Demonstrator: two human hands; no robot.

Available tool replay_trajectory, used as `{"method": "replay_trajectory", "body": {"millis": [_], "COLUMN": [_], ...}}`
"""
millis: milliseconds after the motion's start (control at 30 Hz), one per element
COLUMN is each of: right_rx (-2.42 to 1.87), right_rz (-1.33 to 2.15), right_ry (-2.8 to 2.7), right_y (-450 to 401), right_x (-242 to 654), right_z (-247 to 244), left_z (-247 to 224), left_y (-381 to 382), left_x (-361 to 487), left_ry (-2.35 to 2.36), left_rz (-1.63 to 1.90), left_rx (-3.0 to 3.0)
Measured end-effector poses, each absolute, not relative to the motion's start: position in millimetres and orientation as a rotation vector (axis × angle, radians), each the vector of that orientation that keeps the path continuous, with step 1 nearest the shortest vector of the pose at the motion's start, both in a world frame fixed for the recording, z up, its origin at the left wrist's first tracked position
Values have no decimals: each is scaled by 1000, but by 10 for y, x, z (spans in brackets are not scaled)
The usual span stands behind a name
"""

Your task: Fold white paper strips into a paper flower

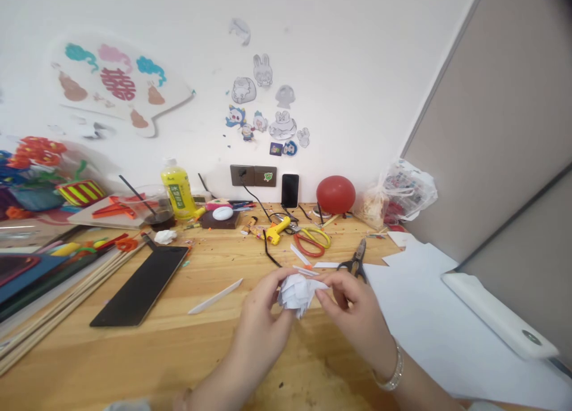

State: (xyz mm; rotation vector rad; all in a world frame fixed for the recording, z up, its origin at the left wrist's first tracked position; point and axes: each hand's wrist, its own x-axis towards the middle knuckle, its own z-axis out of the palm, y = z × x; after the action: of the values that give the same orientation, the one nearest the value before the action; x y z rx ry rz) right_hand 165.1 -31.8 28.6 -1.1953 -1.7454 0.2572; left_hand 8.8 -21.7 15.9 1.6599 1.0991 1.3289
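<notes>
Between my hands, above the front of the wooden table, is a white paper flower [295, 293] built of overlapping folded petals. My left hand [267, 315] is closed around its left side, thumb below and fingers behind. With thumb and forefinger, my right hand [353, 307] pinches a pointed paper strip on the flower's right side. Just behind my right hand lie dark-handled scissors [356, 259] and several cut white paper strips [300, 254]. Another paper strip [215, 296] rests on the table to the left of my left hand.
Large white paper sheets [415, 304] cover the table's right side. Behind my hands are a yellow glue gun [279, 230], red-and-yellow-handled scissors [314, 244], a red balloon [336, 195] and a phone [290, 190]. At left are a black tablet [140, 287], thin wooden sticks [67, 301] and a yellow bottle [179, 189].
</notes>
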Motion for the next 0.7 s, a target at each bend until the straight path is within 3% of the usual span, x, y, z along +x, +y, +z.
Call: {"method": "replay_trajectory", "body": {"millis": [533, 700], "right_rx": [-998, -934], "right_rz": [337, 101], "right_ry": [-1801, -1904], "right_y": [-268, -279], "right_x": [1678, 1679], "right_z": [290, 229], "left_z": [163, 151], "left_y": [-202, -212], "left_x": [41, 46], "left_ry": [1156, 1182], "left_rz": [1320, 1333], "left_rx": [2071, 2018]}}
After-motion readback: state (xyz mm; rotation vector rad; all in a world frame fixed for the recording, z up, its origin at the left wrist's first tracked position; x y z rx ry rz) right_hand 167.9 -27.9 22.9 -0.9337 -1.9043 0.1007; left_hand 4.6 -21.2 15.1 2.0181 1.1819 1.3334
